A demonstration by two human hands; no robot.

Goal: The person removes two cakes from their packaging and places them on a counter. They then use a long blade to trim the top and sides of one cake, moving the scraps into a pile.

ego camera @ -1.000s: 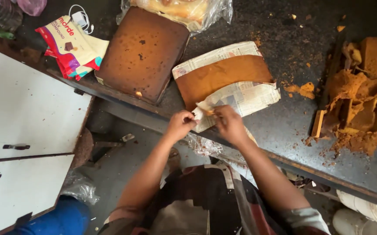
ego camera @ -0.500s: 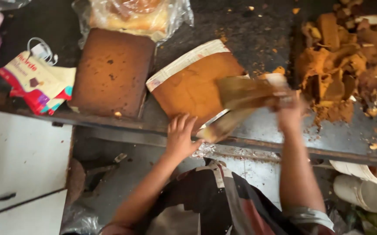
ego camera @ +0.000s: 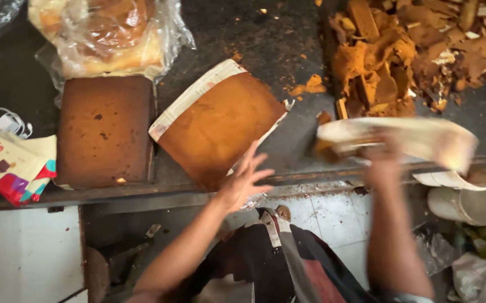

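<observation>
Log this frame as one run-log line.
left hand: open, on edge of square light-brown cake slab | right hand: holding blurred strip of peeled baking paper | beside: dark square cake, heap of brown cake trimmings

The right hand [ego camera: 386, 160] and the pale paper sheet [ego camera: 405, 140] it holds are smeared by motion blur; the grip of its fingers on the sheet cannot be resolved. The heap of brown cake trimmings [ego camera: 411, 50] is cut off by the top edge. The bagged loaf [ego camera: 108, 39] is likewise cut at the top, its surface obscured by glare on the plastic. The printed packet [ego camera: 10, 165] runs off the left edge.
</observation>
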